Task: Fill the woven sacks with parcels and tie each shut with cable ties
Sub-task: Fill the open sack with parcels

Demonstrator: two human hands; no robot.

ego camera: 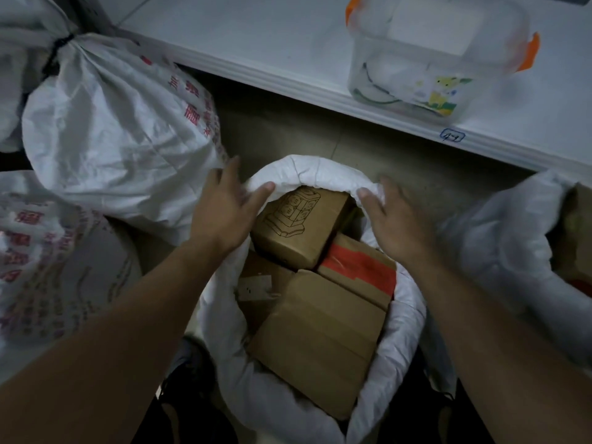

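**Open sack gripped at its rolled rim, parcels packed inside**

A white woven sack (307,174) is seen standing open on the floor, its mouth rolled down into a thick rim. The rim is held on both sides: the left hand (224,209) is laid over the near-left part of the roll, thumb (261,189) hooked over the top edge and the other fingers spread down the outside; the right hand (394,219) is curled over the right part of the roll, with the fabric bunched under its fingers.

Inside the sack, brown cardboard parcels are packed close together. A box printed with a line drawing (298,225) is tilted at the top, just below the rim. Beside it a box sealed with red tape (358,270) is wedged against the right wall, and a larger plain box (320,341) lies nearest the camera.

To the left, a filled sack with red lettering (112,136) is shown tied shut at the neck with a black cable tie (59,48); another printed sack (48,251) lies below it. At the right edge a further open sack (512,238) is partly seen. Above, a clear plastic container with orange clips (439,52) is set on a white shelf (256,33).
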